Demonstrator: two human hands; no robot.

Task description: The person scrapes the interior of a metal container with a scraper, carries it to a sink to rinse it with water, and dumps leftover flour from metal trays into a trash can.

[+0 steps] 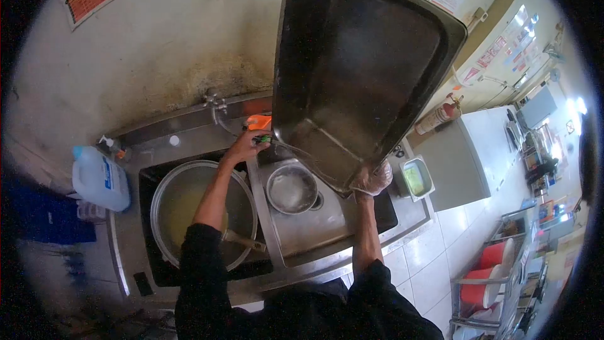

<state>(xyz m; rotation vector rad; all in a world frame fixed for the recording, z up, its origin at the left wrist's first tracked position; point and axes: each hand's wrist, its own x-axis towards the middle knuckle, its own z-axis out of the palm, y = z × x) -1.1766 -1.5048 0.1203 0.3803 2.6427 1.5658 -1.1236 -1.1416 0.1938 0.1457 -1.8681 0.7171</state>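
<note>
A large, deep, dark metal roasting pan is tilted up over the right side of the sink. My right hand, in a clear plastic glove, grips its lower corner. At the pan's lower left edge, my bare left hand is closed around a small green piece that looks like a hose end. A thin streak, like water, arcs from there across the pan. Behind that hand lies an orange object, its kind unclear. Below the pan, a round metal pot stands in the right basin.
A wide pot of cloudy liquid fills the left basin, with a handled utensil across it. A tap rises at the back wall. A plastic jug stands left; a small rectangular metal container sits on the right ledge.
</note>
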